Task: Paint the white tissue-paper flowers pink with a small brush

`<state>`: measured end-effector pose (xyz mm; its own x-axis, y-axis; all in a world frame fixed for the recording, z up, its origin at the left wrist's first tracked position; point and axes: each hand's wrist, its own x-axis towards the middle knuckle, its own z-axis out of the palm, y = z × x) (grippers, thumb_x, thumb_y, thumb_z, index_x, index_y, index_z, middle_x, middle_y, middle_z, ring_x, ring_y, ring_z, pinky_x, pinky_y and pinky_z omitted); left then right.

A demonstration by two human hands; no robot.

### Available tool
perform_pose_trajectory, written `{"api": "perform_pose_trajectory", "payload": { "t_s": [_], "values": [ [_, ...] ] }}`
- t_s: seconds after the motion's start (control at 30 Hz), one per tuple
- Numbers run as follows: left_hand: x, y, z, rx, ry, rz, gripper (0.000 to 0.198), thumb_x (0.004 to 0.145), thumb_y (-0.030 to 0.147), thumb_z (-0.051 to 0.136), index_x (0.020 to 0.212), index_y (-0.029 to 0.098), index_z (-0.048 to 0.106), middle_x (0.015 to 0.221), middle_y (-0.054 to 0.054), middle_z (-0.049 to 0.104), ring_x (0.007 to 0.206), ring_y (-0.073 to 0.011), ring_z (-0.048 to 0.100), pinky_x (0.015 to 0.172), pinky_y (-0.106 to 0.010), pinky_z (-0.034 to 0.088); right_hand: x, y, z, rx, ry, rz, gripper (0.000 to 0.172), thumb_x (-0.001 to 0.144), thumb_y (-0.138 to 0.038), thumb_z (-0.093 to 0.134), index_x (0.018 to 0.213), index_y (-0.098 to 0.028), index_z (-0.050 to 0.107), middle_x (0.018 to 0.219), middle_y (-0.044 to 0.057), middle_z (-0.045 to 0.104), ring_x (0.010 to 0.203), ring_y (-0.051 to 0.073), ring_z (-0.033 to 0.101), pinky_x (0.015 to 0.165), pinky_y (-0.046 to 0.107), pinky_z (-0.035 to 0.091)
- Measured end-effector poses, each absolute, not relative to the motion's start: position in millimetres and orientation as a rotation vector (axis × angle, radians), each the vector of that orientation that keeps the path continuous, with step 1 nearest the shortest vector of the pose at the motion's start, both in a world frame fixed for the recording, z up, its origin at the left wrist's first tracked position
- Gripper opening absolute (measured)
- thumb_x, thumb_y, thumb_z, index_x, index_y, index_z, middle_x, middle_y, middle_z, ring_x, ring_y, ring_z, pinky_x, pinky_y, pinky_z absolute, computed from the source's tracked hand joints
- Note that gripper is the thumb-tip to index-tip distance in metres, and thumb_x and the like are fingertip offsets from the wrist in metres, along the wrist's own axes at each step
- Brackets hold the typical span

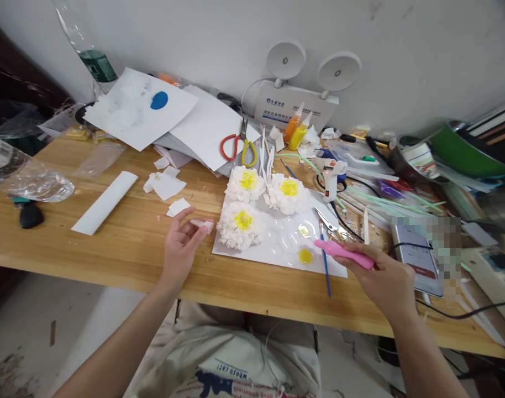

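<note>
Over the front of the wooden table [111,260], your left hand [182,237] pinches a small white paper piece [201,223] between thumb and fingers, just left of 3 white flowers [241,226], while your right hand [387,276] is closed around a pink tool [350,255] beside the clear palette [286,240]. Should that tool dip, you could pick up yellow paint [305,256] and smear it onto pale petals. Pinching too hard might crease the paper. Your right wrist could snag the black cable [408,244] and drag the phone [420,265]; a knock could roll the blue paintbrush [326,271] off the near edge. As for writing, the emergency light [298,105] carries Chinese characters, 消防 among them; your top [231,354] seems to read "whose cat!", upside down; the bottle's green label [97,66] is too small to make out.
</note>
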<state>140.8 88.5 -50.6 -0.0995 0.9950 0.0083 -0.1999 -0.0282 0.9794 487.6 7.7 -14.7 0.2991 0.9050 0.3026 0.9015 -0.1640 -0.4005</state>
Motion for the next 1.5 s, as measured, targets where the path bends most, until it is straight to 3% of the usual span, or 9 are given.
{"api": "perform_pose_trajectory", "payload": {
  "t_s": [0.47, 0.77, 1.5],
  "values": [
    [141, 89, -50, 1.010, 1.135, 1.377, 0.049, 0.075, 0.027, 0.070, 0.117, 0.020, 0.045, 0.092, -0.005, 0.068, 0.090, -0.0149, 0.063, 0.088, -0.030, 0.047, 494, 5, -25, -2.107, -1.506, 0.173, 0.036, 0.065, -0.058, 0.064, 0.081, -0.027, 0.071, 0.080, 0.002, 0.073, 0.068, 0.024, 0.067, 0.065, 0.036, 0.050],
    [142, 88, -49, 1.030, 1.144, 1.374, 0.050, 0.075, 0.028, 0.069, 0.117, 0.019, 0.044, 0.092, -0.006, 0.067, 0.093, -0.0176, 0.063, 0.092, -0.035, 0.046, 494, 6, -22, -2.104, -1.561, 0.133, 0.026, 0.069, -0.050, 0.065, 0.082, -0.029, 0.070, 0.083, 0.002, 0.074, 0.072, 0.026, 0.069, 0.066, 0.036, 0.050],
    [141, 87, -50, 1.020, 1.122, 1.380, 0.049, 0.075, 0.026, 0.069, 0.117, 0.020, 0.045, 0.094, -0.006, 0.067, 0.093, -0.0166, 0.063, 0.091, -0.034, 0.047, 489, 10, -20, -2.100, -1.525, 0.123, 0.038, 0.066, -0.060, 0.063, 0.078, -0.025, 0.072, 0.074, 0.002, 0.073, 0.062, 0.024, 0.067, 0.057, 0.034, 0.048]
  ]
}}
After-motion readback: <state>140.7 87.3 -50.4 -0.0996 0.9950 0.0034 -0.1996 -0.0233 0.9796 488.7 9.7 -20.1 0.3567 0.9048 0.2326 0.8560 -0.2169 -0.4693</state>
